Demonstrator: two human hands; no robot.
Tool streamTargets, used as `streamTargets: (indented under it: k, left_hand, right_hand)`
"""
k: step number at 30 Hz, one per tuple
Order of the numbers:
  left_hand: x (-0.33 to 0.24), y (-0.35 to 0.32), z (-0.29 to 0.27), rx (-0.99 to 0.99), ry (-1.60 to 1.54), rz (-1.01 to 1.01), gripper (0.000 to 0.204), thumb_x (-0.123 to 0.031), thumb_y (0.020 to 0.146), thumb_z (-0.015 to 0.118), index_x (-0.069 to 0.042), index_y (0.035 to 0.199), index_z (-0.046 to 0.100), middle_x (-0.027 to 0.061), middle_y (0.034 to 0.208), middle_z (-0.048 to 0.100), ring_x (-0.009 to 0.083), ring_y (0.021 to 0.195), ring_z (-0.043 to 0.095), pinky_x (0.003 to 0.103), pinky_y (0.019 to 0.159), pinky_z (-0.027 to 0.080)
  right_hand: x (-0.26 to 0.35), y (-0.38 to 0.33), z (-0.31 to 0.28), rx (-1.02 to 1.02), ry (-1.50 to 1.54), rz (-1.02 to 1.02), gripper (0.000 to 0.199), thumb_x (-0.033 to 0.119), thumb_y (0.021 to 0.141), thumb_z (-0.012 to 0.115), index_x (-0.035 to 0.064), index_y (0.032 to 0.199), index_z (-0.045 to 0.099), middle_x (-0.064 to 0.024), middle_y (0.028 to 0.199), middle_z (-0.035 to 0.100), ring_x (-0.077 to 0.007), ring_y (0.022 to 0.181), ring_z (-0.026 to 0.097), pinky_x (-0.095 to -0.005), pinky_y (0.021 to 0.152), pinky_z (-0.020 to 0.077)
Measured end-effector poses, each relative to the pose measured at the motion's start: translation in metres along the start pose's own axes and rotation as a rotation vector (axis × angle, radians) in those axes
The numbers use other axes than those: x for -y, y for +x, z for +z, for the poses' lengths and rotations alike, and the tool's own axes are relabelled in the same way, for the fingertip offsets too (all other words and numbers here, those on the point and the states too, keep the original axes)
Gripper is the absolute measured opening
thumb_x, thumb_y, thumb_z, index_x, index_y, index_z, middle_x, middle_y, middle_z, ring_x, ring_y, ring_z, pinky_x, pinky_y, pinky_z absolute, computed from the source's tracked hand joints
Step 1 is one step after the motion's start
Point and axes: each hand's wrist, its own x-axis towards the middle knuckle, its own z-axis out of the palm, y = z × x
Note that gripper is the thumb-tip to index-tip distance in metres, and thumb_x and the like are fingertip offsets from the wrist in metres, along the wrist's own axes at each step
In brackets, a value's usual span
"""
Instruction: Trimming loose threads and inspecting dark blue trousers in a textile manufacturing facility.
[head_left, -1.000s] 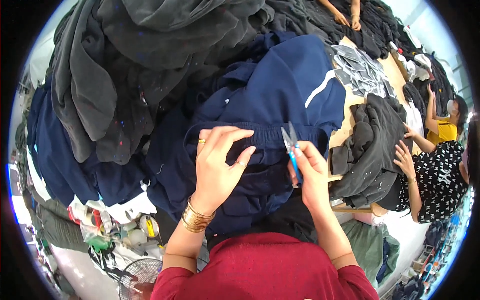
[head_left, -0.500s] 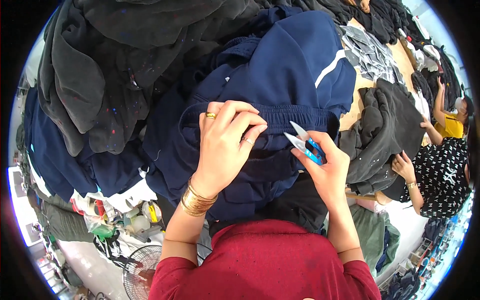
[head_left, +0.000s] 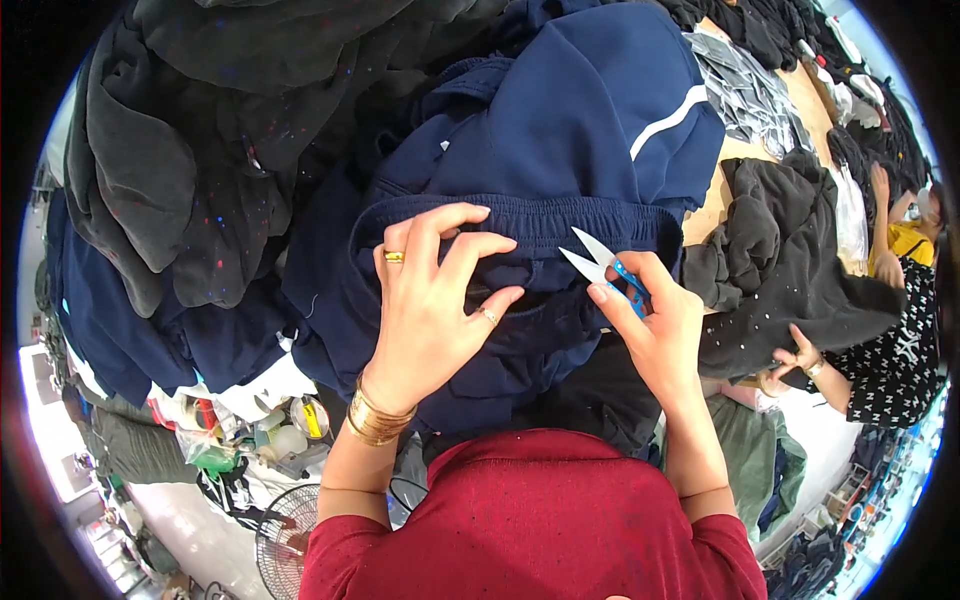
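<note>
A navy blue garment (head_left: 570, 120) with a white stripe lies in front of me, its gathered elastic waistband (head_left: 560, 215) toward me. My left hand (head_left: 425, 285) rests over the left part of the waistband. Its thumb and fingers are apart, with nothing seen between them. My right hand (head_left: 665, 330) is closed around a pair of blue-handled thread snips (head_left: 588, 262). The parted blades point up and left, just at the waistband's lower edge. Whether they touch the cloth I cannot tell.
Dark grey garments (head_left: 190, 130) are heaped at the left, above more navy cloth (head_left: 180, 310). At the right, a person in a patterned black shirt (head_left: 890, 355) handles a dark garment (head_left: 790, 290). Grey packets (head_left: 745, 90) lie on the table behind. A fan (head_left: 290, 540) stands lower left.
My left thumb and fingers have spread apart from a pinch, and the hand has shifted slightly left. The snips have moved slightly left and up. The co-worker's dark garment has shifted right.
</note>
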Motion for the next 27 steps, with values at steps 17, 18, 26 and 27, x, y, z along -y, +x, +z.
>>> streamTargets:
  k: [17, 18, 26, 27]
  left_hand:
    - [0.004, 0.009, 0.018, -0.133, -0.018, 0.026, 0.010, -0.014, 0.074, 0.067, -0.013, 0.083, 0.062, -0.0005, 0.105, 0.055, 0.0226, 0.096, 0.046, 0.036, 0.080, 0.034]
    - [0.002, 0.009, 0.017, -0.129, -0.019, 0.027, 0.010, -0.014, 0.074, 0.067, -0.013, 0.083, 0.062, -0.0005, 0.105, 0.055, 0.0226, 0.096, 0.046, 0.036, 0.080, 0.034]
    - [-0.002, 0.012, 0.014, -0.044, -0.085, -0.059, 0.006, -0.014, 0.080, 0.063, -0.009, 0.083, 0.061, 0.0061, 0.110, 0.052, 0.0239, 0.097, 0.044, 0.035, 0.087, 0.032]
    - [-0.002, 0.012, 0.013, -0.042, -0.085, -0.057, 0.006, -0.014, 0.080, 0.063, -0.009, 0.083, 0.061, 0.0061, 0.110, 0.052, 0.0239, 0.097, 0.044, 0.035, 0.087, 0.032]
  right_hand:
    - [-0.001, 0.000, 0.010, -0.048, -0.132, -0.115, 0.027, 0.028, 0.079, 0.068, 0.0042, 0.087, 0.059, -0.0091, 0.069, 0.062, -0.0225, 0.058, 0.062, -0.0299, 0.053, 0.0450]
    - [-0.002, 0.000, 0.012, -0.074, -0.176, -0.156, 0.027, 0.028, 0.079, 0.068, 0.0044, 0.086, 0.059, -0.0089, 0.069, 0.062, -0.0228, 0.058, 0.061, -0.0306, 0.053, 0.0448]
    - [0.000, 0.003, 0.018, -0.101, -0.279, -0.231, 0.027, 0.031, 0.078, 0.068, 0.0063, 0.083, 0.058, -0.0072, 0.068, 0.060, -0.0224, 0.057, 0.060, -0.0312, 0.051, 0.0446]
    - [-0.001, 0.003, 0.018, -0.102, -0.278, -0.241, 0.027, 0.031, 0.078, 0.068, 0.0065, 0.083, 0.058, -0.0069, 0.067, 0.060, -0.0225, 0.056, 0.060, -0.0315, 0.051, 0.0444]
